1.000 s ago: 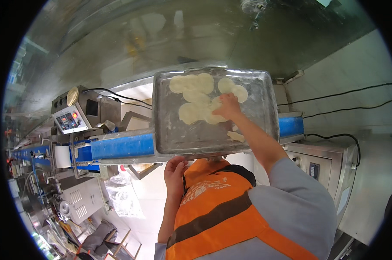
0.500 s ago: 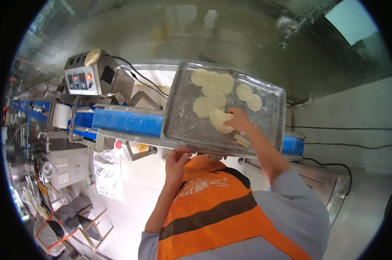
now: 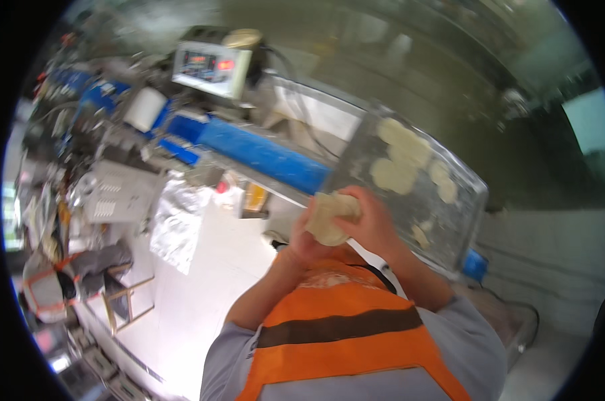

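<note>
A few thin, pale dough rounds [image 3: 324, 220] are held in front of my apron, blurred by motion. My left hand [image 3: 304, 246] supports them from below and the left side, its fingers mostly hidden behind the dough. Gripping their right side is my right hand [image 3: 374, 224], with the thumb over the top. Beyond my hands, a shallow metal tray [image 3: 359, 160] bears more overlapping dough rounds [image 3: 402, 157]. A smaller pair of dough rounds [image 3: 442, 180] lies at its right, and a dough scrap [image 3: 420, 236] near its front edge.
The tray rests across a blue conveyor belt [image 3: 269, 155] that runs off to the left. Behind the belt stands a control box [image 3: 209, 70] with a lit red display. A white roller [image 3: 144, 110] sits farther left. Another person [image 3: 48, 284] is at the lower left.
My right hand has lifted dough rounds off the tray and brought them toward my body. My left hand has joined it on the dough. The whole view has turned and shifted.
</note>
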`<state>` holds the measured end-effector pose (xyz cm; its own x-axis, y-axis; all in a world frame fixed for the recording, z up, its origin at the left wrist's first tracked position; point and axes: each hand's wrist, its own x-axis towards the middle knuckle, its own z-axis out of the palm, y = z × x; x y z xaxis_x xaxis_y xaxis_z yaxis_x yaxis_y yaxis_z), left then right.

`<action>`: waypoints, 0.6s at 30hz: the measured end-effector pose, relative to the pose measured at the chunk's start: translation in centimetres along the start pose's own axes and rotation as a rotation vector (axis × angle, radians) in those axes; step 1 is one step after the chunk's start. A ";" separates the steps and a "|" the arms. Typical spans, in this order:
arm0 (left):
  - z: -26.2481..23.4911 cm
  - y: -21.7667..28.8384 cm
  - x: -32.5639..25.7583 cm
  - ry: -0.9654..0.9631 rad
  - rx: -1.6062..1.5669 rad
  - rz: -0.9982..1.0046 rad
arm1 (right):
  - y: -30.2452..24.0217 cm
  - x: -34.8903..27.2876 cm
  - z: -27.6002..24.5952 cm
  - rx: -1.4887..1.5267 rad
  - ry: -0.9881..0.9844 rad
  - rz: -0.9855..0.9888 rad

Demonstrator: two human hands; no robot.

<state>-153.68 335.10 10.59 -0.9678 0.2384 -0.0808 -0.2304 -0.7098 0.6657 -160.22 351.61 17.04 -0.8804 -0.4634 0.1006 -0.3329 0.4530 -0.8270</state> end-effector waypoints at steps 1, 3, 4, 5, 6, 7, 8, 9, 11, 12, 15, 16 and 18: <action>-2.5 0.2 -1.7 0.011 0.753 0.273 | -1.3 0.5 1.4 -0.145 0.032 -0.107; -5.0 -0.6 -3.0 -0.011 0.287 0.265 | -2.2 1.3 4.1 -0.237 0.045 -0.284; -4.7 0.5 -3.2 -0.013 -0.135 0.182 | -2.8 2.0 4.7 -0.310 -0.029 -0.411; -4.5 1.6 -3.2 0.019 -0.492 0.108 | -3.5 2.5 5.5 -0.333 -0.103 -0.459; -4.5 3.0 -3.0 -0.019 -0.408 0.211 | -4.9 3.1 6.8 -0.317 -0.110 -0.445; -5.5 4.5 -3.7 -0.026 -0.485 0.178 | -6.4 3.5 8.1 -0.318 -0.131 -0.433; -6.4 5.9 -4.1 -0.053 -0.571 0.125 | -7.4 4.3 9.6 -0.280 -0.178 -0.439; -7.2 6.9 -4.6 -0.089 -0.671 0.066 | -8.2 5.0 10.7 -0.258 -0.233 -0.434; -8.9 7.9 -6.0 -0.058 -0.685 0.114 | -8.8 5.8 12.8 -0.231 -0.286 -0.466; -9.6 8.4 -6.7 -0.040 -0.693 0.122 | -9.3 6.4 13.7 -0.233 -0.295 -0.511; -12.8 9.7 -8.6 -0.088 -0.655 0.174 | -11.2 8.0 16.6 -0.218 -0.289 -0.594; -13.2 10.5 -9.1 -0.029 -0.641 0.143 | -12.1 8.3 17.8 -0.200 -0.269 -0.595; -13.1 12.0 -10.5 0.094 -0.617 0.078 | -13.2 9.3 19.3 -0.188 -0.313 -0.579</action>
<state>-147.62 315.39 9.64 -0.9824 0.1310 -0.1332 -0.1477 -0.9813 0.1238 -157.51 326.66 18.23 -0.4133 -0.8563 0.3098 -0.7986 0.1774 -0.5752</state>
